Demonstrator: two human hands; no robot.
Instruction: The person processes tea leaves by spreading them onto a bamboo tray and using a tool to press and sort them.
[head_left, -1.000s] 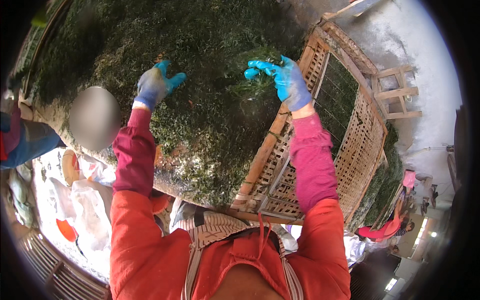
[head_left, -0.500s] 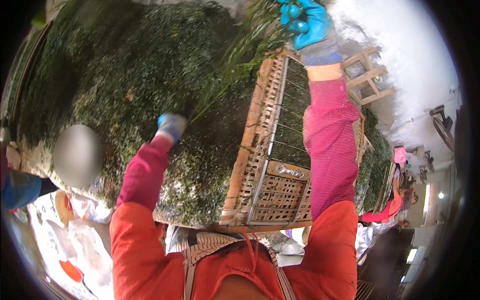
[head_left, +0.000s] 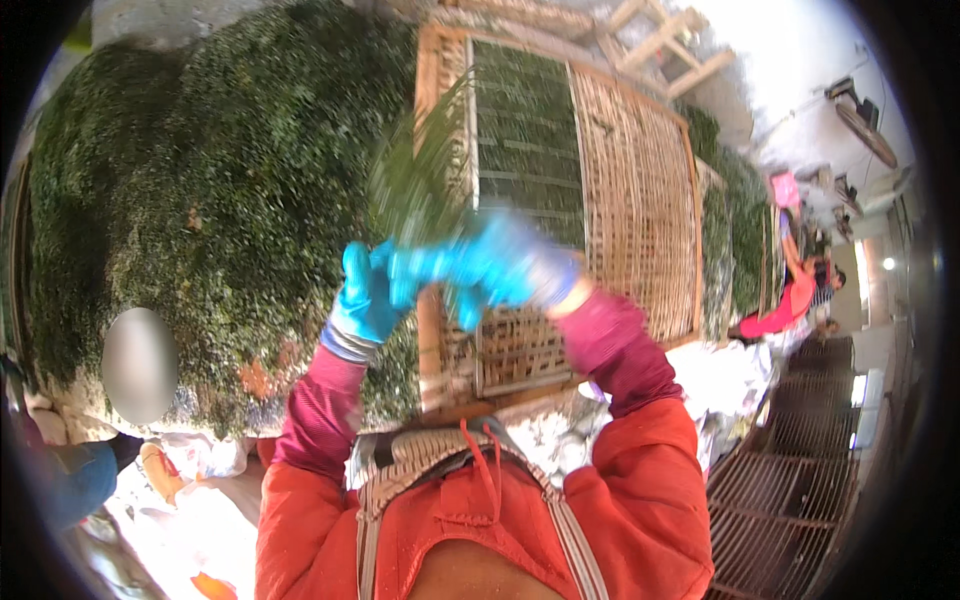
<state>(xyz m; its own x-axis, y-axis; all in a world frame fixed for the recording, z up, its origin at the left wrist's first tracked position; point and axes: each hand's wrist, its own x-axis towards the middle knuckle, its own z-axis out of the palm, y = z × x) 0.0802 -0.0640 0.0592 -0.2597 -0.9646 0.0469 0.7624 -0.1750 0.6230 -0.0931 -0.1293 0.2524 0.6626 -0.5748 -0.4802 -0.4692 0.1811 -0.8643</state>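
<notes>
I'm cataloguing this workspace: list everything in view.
Leafy heap: one, dark green, upper left
Strand bunch: one, green, upper centre
Woven wood-framed panel: one, tan, right of the heap
Wooden stand: one, tan, top right
Barred rack: one, brown, lower right
Pale sacks: count unclear, white, lower left
Co-workers: at least two, red at right, blue at left
Lamp: one, white, far right
Left hand: one, blue-gloved, centre
Right hand: one, blue-gloved, at the bunch's lower end
</notes>
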